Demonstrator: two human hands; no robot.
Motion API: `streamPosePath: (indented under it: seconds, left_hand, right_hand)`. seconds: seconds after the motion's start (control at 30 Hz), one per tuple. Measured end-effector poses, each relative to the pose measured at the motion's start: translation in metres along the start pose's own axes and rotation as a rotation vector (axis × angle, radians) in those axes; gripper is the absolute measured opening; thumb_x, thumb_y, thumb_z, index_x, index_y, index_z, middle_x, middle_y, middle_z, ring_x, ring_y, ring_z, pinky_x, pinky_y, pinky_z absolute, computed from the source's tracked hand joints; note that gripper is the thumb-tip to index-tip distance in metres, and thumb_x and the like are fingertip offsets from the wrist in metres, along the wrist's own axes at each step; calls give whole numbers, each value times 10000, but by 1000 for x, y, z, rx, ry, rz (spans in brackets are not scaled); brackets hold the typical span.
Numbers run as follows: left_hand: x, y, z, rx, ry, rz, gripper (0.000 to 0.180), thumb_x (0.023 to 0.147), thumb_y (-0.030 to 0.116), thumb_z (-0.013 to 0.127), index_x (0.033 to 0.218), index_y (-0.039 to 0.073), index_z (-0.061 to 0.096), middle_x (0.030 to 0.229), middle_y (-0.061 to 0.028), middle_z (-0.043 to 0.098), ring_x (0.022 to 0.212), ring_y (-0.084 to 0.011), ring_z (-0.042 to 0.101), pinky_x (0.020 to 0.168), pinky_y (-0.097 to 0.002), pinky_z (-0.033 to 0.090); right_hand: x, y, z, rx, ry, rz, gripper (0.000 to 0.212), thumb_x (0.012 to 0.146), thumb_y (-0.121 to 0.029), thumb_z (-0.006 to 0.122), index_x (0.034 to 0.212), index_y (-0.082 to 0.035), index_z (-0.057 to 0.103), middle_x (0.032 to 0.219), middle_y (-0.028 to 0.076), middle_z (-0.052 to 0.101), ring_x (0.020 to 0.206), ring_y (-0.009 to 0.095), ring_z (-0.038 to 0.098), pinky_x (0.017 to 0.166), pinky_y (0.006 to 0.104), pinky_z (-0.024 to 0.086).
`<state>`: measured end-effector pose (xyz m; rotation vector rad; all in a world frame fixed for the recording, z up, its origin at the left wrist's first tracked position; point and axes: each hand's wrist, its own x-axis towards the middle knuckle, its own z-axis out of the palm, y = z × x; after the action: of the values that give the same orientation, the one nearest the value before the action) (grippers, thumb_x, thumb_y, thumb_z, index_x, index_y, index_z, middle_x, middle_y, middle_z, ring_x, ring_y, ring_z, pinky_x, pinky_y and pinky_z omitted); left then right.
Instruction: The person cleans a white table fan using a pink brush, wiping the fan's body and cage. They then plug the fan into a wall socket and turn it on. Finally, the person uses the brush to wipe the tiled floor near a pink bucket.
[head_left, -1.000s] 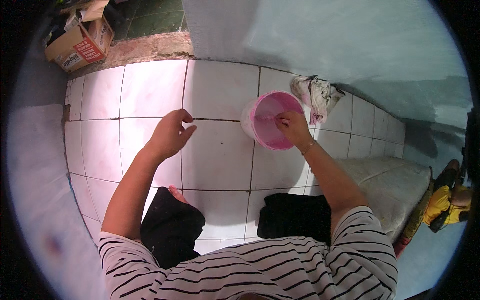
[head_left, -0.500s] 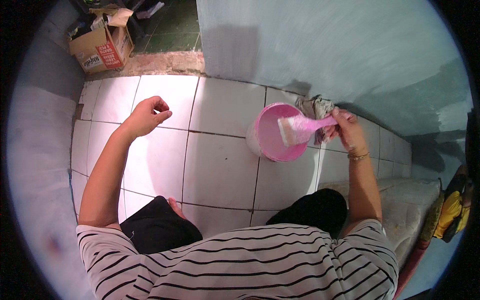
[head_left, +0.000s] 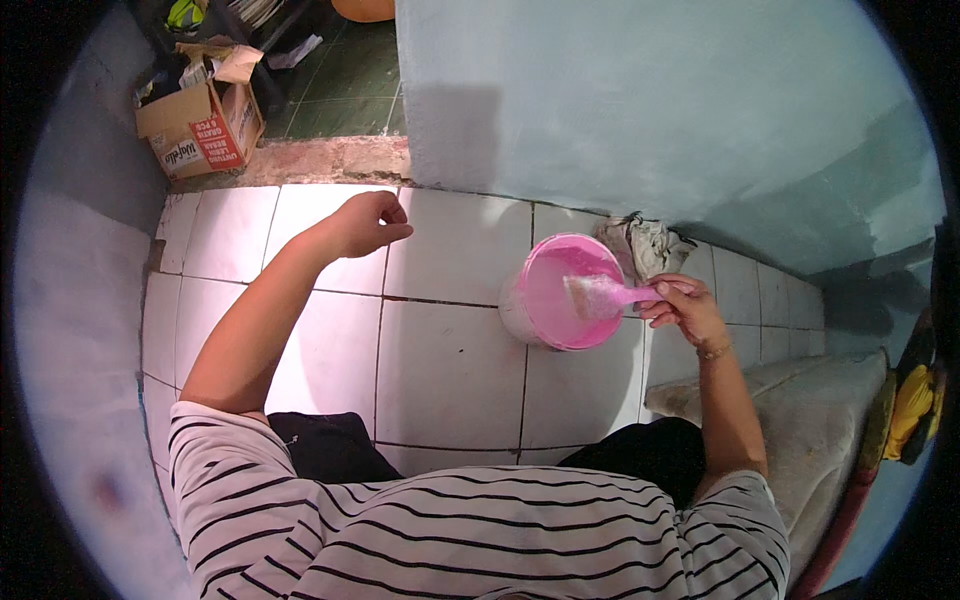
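Observation:
In my right hand [head_left: 685, 308] is a wide paintbrush [head_left: 600, 297], gripped by its pink handle. Its pale, paint-coated bristles point left, over the mouth of a pink-rimmed bucket [head_left: 512, 310]. Pinkish paint coats the bucket's inside; whether the bristles touch it I cannot tell. My left hand [head_left: 372, 224] hangs in the air above the white tiles, left of the bucket. Its fingers are loosely curled with a gap to the thumb, and nothing shows in them. A crumpled grey rag [head_left: 645, 245] lies against the wall just behind the bucket.
A blue-grey wall [head_left: 640, 110] with uneven paint rises behind the bucket. An open cardboard box [head_left: 205, 125] stands at the far left beside a doorway with a rough sill [head_left: 330, 160]. A greyish padded slab [head_left: 800, 420] and a yellow item [head_left: 908, 410] are at right.
My left hand has moved right, and the view has shifted so the floor sits lower. The paintbrush stays in my right hand, over the bucket, and has turned a little.

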<state>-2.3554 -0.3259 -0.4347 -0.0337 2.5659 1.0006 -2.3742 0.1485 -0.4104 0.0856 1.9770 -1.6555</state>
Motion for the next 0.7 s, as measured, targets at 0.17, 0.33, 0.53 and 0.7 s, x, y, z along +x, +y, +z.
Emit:
streamPosePath:
  seconds: [0.17,0.33,0.53,0.7]
  left_hand:
    - [-2,-28,-5,-74,-5,-91,276,813,237,635,943,1,577,926,-109,622,786,-185,597,685,-315,488]
    - [-9,-74,-11,250,-41,-116,330,787,260,652,958,-14,588,960,-173,623,918,-293,592,811,-354,468]
    - [-7,-104,17,423,-184,-199,440,753,316,678,1041,-4,585,1042,-200,603,1010,-324,558,867,-367,447]
    - [-20,-105,14,380,-332,-203,509,753,355,680,1084,-15,568,1111,-195,577,1041,-315,546,884,-360,440]
  right_hand:
    - [-42,-34,35,-231,45,-227,230,809,-98,644,999,27,611,854,123,646,765,192,648,652,273,533]
    - [-50,-10,56,-624,123,-352,208,759,-29,674,965,-18,646,808,78,638,777,142,613,687,250,482]
    - [-58,-13,70,-769,161,-468,168,756,-3,661,923,-10,645,821,89,618,740,156,581,666,249,452]
    - [-70,-41,94,-838,282,-766,182,761,-5,652,941,-13,629,855,111,610,751,194,592,656,269,461]
